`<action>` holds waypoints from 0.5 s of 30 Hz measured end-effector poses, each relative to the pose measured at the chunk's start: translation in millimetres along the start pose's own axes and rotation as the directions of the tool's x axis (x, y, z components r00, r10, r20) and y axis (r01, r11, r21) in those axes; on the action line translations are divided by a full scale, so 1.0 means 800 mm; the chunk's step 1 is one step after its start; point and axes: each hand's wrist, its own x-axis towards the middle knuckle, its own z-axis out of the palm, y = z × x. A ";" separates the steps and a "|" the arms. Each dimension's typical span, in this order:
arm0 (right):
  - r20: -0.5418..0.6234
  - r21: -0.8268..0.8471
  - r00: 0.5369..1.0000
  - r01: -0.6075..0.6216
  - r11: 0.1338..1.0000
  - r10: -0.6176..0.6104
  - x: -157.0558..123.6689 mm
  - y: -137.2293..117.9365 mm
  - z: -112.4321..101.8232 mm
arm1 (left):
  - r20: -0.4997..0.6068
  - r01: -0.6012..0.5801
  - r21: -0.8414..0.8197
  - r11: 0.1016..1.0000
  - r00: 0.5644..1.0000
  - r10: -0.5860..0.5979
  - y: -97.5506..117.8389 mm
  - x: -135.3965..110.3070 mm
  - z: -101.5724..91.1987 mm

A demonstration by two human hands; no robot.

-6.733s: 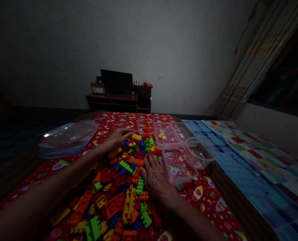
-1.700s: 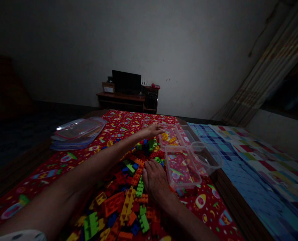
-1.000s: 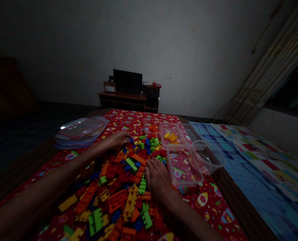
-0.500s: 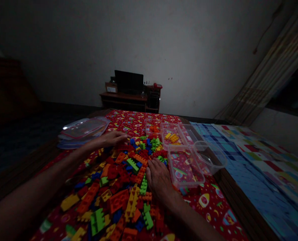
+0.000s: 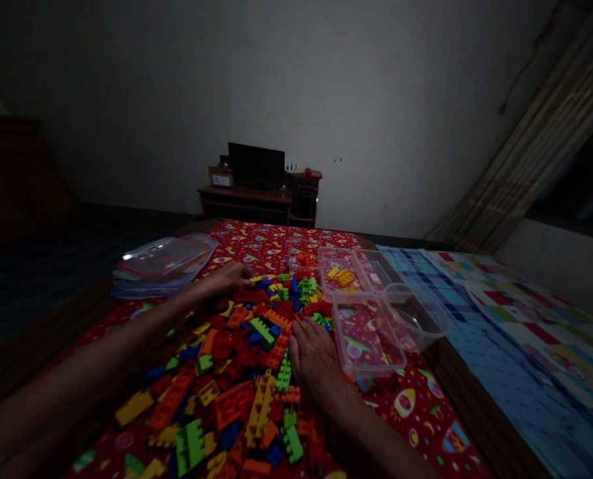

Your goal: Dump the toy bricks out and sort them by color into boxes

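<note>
Yellow toy brick point(image 5: 256, 279) at far edge of brick pile point(image 5: 233, 349), just right of left hand point(image 5: 234, 274), the nearer; long axis seemingly crosswise, grip indeterminable. Right hand point(image 5: 315, 358) palm-down on pile, underside hidden, hold indeterminable.

- We see a heap of toy bricks point(image 5: 237, 359) in red, orange, yellow, green and blue, spread over a red patterned cloth point(image 5: 249, 233).
- Our left hand point(image 5: 234, 274) reaches the heap's far left edge, fingertips at a yellow piece; we cannot tell whether they grip it.
- Our right hand point(image 5: 314, 356) lies palm down on the heap's right side.
- Beyond it, one clear box point(image 5: 320, 256) holds yellow bricks; a smaller box point(image 5: 291, 256) beside it holds orange ones.
- We find stacked clear lids point(image 5: 161, 269) at left, and a dark monitor point(image 5: 256, 165) on a desk point(image 5: 246, 194) behind.
</note>
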 end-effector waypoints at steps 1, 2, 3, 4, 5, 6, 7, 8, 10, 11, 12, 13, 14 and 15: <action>0.000 -0.001 1.000 0.005 1.000 -0.005 0.000 0.000 0.000 | -0.002 0.014 0.000 1.000 1.000 -0.014 0.002 0.000 -0.001; 0.001 -0.003 1.000 0.011 1.000 -0.011 0.001 0.001 0.001 | -0.004 0.033 -0.001 0.999 0.999 -0.033 0.005 0.001 -0.003; 0.003 -0.007 1.000 0.015 1.000 -0.015 0.001 0.001 0.001 | -0.017 0.050 -0.006 0.999 0.999 -0.051 0.009 0.001 -0.004; 0.006 -0.011 1.000 0.018 1.000 -0.018 0.001 0.002 0.001 | -0.038 0.062 -0.016 0.998 0.997 -0.062 0.014 0.001 -0.004; 0.011 -0.014 1.000 0.020 1.000 -0.020 0.002 0.002 0.001 | -0.061 0.066 -0.027 0.997 0.996 -0.067 0.020 0.000 -0.004; 0.016 -0.017 1.000 0.021 1.000 -0.021 0.002 0.002 0.000 | -0.076 0.059 -0.038 0.998 0.995 -0.061 0.028 0.000 -0.003; 0.020 -0.018 1.000 0.020 1.000 -0.020 0.002 0.002 0.000 | -0.083 0.047 -0.049 0.998 0.995 -0.051 0.036 0.001 -0.001; 0.024 -0.019 1.000 0.017 1.000 -0.016 0.002 0.001 -0.001 | -0.081 0.032 -0.065 0.997 0.996 -0.038 0.046 0.001 0.001; 0.035 -0.018 0.999 0.006 1.000 -0.005 0.002 0.000 -0.003 | -0.046 -0.012 -0.110 0.994 0.999 0.007 0.065 0.003 0.008; 0.042 -0.014 0.999 0.000 1.000 0.001 0.002 0.000 -0.004 | -0.030 -0.040 -0.134 0.990 0.999 0.036 0.075 0.005 0.012; 0.049 -0.011 0.999 -0.004 1.000 0.005 0.002 -0.001 -0.004 | -0.019 -0.072 -0.154 0.985 0.997 0.070 0.084 0.008 0.017; 0.056 -0.009 0.998 -0.007 1.000 0.008 0.002 -0.001 -0.005 | -0.013 -0.104 -0.166 0.981 0.995 0.103 0.093 0.012 0.022; 0.060 -0.008 0.998 -0.009 1.000 0.009 0.002 -0.002 -0.005 | -0.009 -0.134 -0.170 0.976 0.991 0.134 0.101 0.018 0.027; 0.063 -0.009 0.998 -0.009 1.000 0.010 0.002 -0.002 -0.005 | -0.008 -0.158 -0.168 0.973 0.987 0.159 0.111 0.026 0.032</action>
